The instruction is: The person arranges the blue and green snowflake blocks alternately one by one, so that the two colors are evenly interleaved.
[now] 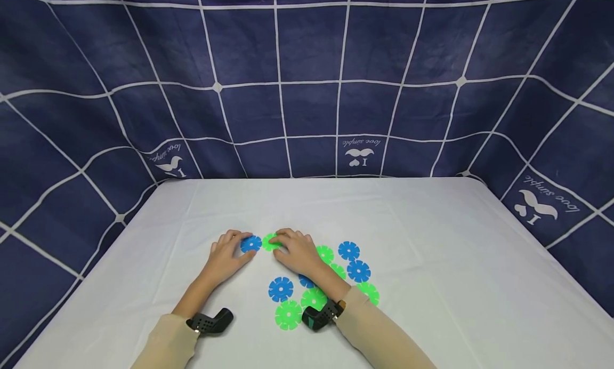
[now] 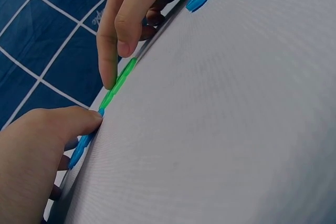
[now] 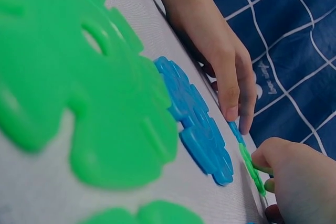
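Near the middle of the white table, my left hand (image 1: 226,257) holds a blue notched plastic disc (image 1: 251,244) by its edges, thumb on the near side and fingers on the far side. Right beside it lies a green notched disc (image 1: 269,242), held between the thumb and fingers of my right hand (image 1: 298,253). The two discs meet edge to edge in the left wrist view, blue (image 2: 80,151) and green (image 2: 119,81); whether their notches interlock I cannot tell. Part of the green disc is hidden under the right fingers.
More loose discs lie around my right forearm: blue ones (image 1: 280,289) and green ones (image 1: 289,315), some partly covered by the arm. Further right are another blue disc (image 1: 358,271) and a green disc (image 1: 368,293). A dark blue checked cloth (image 1: 312,110) hangs behind the table (image 1: 431,225).
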`<state>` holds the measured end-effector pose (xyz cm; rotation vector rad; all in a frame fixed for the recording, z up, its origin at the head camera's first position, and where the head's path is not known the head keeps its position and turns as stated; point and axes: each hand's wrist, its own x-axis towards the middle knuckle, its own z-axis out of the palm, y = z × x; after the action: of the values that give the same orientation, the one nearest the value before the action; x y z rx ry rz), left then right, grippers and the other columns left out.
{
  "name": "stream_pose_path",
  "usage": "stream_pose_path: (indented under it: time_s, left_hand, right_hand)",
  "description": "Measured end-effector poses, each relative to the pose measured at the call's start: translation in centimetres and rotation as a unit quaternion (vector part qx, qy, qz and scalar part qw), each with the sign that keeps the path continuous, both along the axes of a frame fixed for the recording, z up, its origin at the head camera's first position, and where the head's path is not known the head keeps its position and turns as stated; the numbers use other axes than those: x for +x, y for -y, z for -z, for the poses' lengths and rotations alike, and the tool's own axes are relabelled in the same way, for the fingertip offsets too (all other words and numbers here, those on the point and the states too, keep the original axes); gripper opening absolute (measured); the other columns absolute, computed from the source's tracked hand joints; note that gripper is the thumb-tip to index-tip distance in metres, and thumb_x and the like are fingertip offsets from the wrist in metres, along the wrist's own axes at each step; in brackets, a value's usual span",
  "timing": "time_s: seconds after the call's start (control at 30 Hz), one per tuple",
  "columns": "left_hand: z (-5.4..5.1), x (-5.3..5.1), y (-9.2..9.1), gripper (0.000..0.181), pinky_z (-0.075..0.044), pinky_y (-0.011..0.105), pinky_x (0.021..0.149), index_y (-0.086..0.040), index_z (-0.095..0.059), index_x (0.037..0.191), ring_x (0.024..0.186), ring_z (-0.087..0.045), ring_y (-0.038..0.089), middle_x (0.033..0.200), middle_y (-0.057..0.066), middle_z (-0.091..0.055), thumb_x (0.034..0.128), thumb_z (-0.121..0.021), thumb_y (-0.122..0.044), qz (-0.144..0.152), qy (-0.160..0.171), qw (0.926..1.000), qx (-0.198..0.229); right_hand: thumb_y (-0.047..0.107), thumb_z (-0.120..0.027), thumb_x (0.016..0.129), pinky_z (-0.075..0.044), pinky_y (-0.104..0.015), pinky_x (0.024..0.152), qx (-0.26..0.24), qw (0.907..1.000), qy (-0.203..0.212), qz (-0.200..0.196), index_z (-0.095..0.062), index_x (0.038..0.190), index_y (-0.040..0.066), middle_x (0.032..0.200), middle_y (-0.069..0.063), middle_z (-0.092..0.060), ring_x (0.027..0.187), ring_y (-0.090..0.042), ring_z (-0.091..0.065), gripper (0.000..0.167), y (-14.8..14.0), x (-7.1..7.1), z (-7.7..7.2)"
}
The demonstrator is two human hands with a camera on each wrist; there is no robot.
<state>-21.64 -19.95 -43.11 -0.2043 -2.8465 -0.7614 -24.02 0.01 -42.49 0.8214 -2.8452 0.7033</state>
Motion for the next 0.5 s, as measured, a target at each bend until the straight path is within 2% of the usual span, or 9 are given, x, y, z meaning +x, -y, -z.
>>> stream_pose_path:
  time_s: [0.3,0.5]
  left_hand:
    - [0.0,0.0,-0.1,0.053,-0.027,0.047,0.086,-0.007,-0.053,0.124,0.113,-0.043,0.033,0.121,0.017,-0.048,0.0801,-0.064,-0.034,-0.006,-0.001,1.0,0.001]
    - [-0.1,0.0,-0.1,0.053,-0.027,0.046,0.085,-0.006,-0.052,0.124,0.113,-0.043,0.033,0.121,0.017,-0.048,0.0801,-0.063,-0.034,-0.009,-0.003,1.0,-0.002]
  right_hand:
    - [0.031,-0.048,0.088,-0.037,-0.034,0.084,-0.046,0.9986,0.023,0.013,-0.061,0.114,0.025,0.128,0.002,-0.052,0.115,-0.018,-0.051,0.03,0.0,-0.1,-0.3]
    - [0.029,-0.05,0.088,-0.04,-0.036,0.085,-0.067,0.9967,0.041,0.019,-0.062,0.114,0.023,0.122,0.001,-0.055,0.108,-0.016,-0.055,0.029,0.1,0.1,-1.2]
